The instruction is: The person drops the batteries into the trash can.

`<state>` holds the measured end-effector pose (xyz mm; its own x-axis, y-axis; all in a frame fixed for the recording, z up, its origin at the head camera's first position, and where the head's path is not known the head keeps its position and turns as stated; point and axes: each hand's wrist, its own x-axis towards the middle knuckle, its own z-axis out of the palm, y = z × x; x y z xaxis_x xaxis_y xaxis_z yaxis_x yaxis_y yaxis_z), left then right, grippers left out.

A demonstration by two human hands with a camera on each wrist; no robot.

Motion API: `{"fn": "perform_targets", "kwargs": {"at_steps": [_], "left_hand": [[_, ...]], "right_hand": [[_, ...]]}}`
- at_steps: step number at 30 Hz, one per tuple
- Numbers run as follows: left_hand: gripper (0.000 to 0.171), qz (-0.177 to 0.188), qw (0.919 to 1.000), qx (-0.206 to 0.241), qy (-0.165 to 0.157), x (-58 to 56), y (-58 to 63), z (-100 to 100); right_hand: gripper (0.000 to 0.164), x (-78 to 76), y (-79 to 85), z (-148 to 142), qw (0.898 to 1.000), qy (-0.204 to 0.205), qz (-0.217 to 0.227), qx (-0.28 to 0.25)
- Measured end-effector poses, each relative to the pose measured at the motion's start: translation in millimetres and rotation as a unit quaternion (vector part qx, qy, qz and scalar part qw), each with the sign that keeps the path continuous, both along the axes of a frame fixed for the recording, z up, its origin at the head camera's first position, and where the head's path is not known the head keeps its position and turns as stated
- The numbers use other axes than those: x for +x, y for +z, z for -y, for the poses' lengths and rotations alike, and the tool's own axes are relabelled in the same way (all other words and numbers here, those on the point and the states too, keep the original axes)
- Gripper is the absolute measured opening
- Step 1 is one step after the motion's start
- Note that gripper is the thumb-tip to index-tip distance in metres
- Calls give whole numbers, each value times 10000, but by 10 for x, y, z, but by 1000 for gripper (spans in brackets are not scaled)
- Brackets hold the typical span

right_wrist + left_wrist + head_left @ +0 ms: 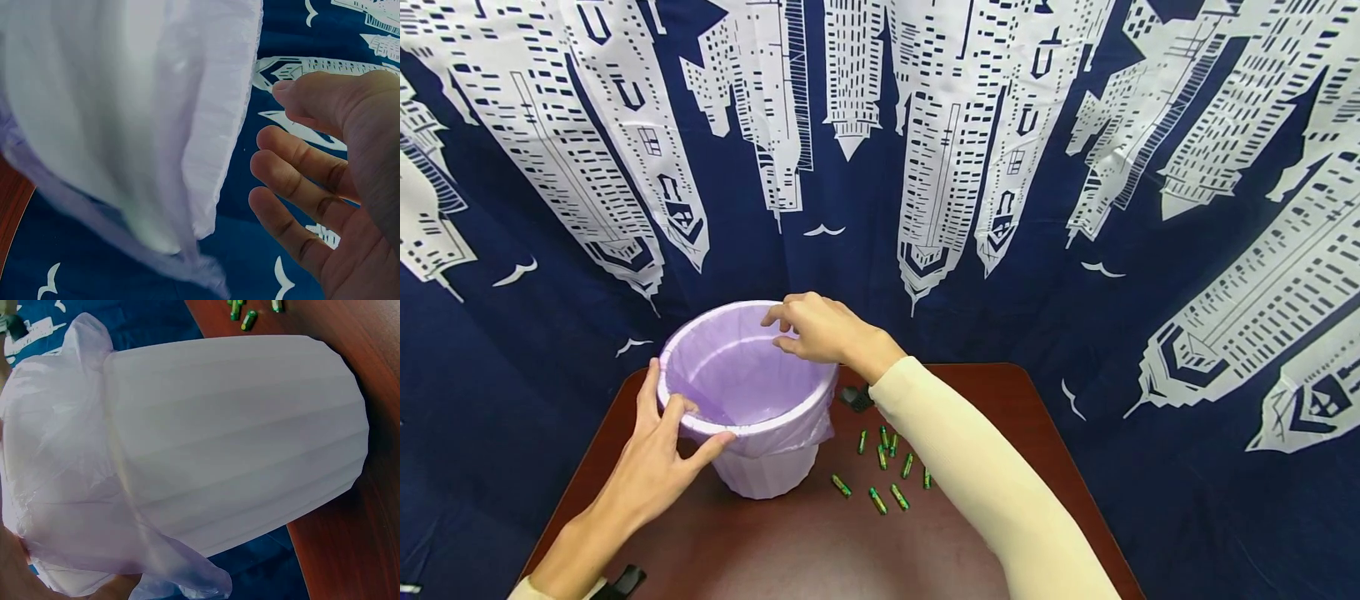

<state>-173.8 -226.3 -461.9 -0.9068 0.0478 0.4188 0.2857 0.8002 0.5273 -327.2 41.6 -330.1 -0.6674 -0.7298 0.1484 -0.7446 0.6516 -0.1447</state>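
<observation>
A round white trash can (pixel 250 425), lined with a thin pale purple trash bag (pixel 745 375), stands at the left of the table. The bag's edge is folded down over the rim and hangs loose outside. My left hand (pixel 658 450) holds the near left part of the rim, the thumb along the front and the fingers at the left side; in the left wrist view the bag partly hides it. Over the far right rim, my right hand (pixel 820 325) has loosely bent, spread fingers (pixel 284 219). In the right wrist view they are apart from the bag's edge.
Several green batteries (pixel 882 457) lie scattered on the brown table (pixel 760 550), right of the trash can. A small black object (pixel 854 398) sits behind them, by the right forearm. A dark blue curtain (pixel 850 275) with white skyline prints hangs behind the table.
</observation>
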Motion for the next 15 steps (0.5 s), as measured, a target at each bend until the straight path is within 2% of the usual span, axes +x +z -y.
{"fn": "perform_targets", "kwargs": {"at_steps": [8,12,15], "left_hand": [[45,260,9996,67,49,3,70,26],[58,409,9990,60,151,18,98,42],[72,377,9988,71,303,11,137,40]], "right_hand": [[34,33,-51,-216,9993,-111,-103,-333],[33,81,-100,-325,9983,-114,-159,-546],[32,119,-151,-412,9975,-134,-205,-664]]}}
